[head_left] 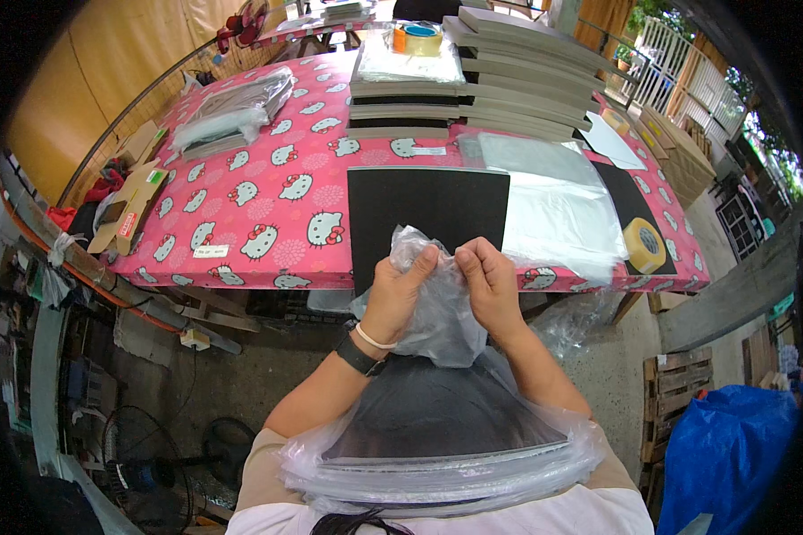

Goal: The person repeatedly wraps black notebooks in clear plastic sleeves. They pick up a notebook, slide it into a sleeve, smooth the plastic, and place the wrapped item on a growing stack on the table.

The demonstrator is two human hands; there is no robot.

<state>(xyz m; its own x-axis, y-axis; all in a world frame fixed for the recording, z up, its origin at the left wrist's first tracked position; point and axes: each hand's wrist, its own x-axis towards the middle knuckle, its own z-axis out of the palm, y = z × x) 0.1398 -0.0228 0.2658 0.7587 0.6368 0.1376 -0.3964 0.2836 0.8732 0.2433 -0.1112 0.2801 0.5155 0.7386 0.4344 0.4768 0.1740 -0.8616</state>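
My left hand [396, 290], with a dark watch and a pale band at the wrist, is closed on a bunched clear plastic bag [442, 308]. Thumb and fingers of my right hand [489, 281] pinch the same bag near its top edge. Just beyond both hands, a flat black board [428, 201] lies at the table's front edge, partly hidden by the bag and my left hand. On my lap rests a stack of black sheets in clear plastic [446, 419], below the bag.
Clear plastic sleeves [558, 201] and a tape roll [645, 247] lie right of the board on the pink patterned table [259, 209]. Tall stacks of boards [526, 76] stand behind. Plastic-wrapped packs [236, 107] sit back left, opened cardboard [131, 209] at the left edge.
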